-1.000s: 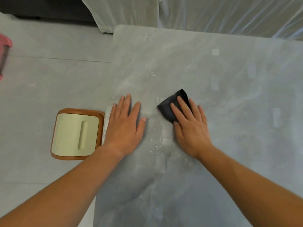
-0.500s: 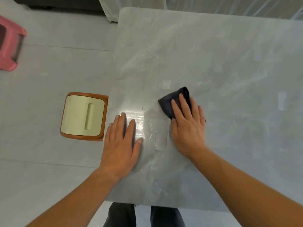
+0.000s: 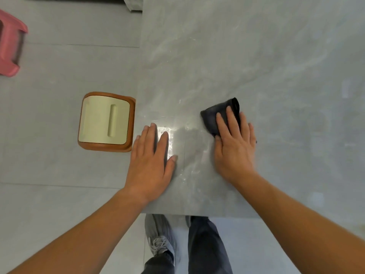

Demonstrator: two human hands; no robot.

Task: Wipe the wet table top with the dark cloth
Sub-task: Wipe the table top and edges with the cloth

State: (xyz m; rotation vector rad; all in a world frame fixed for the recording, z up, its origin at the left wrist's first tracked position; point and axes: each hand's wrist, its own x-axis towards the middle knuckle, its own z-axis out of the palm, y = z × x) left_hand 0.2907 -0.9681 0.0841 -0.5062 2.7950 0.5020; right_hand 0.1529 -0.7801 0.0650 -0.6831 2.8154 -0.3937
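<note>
Mid-wipe: our right hand (image 3: 235, 147) presses the cloth (image 3: 214, 115) w/ straight fingers (image 3: 232, 121) near the surface's (image 3: 256, 56) front edge; left hand (image 3: 152, 161) flat, holding nothing. Next we sweep left over the wet patch (image 3: 178, 133)

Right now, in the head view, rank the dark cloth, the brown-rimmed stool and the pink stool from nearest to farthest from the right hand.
1. dark cloth, pressed under the fingers of the right hand.
2. brown-rimmed stool, just left of the table.
3. pink stool, at the far left edge.
</note>
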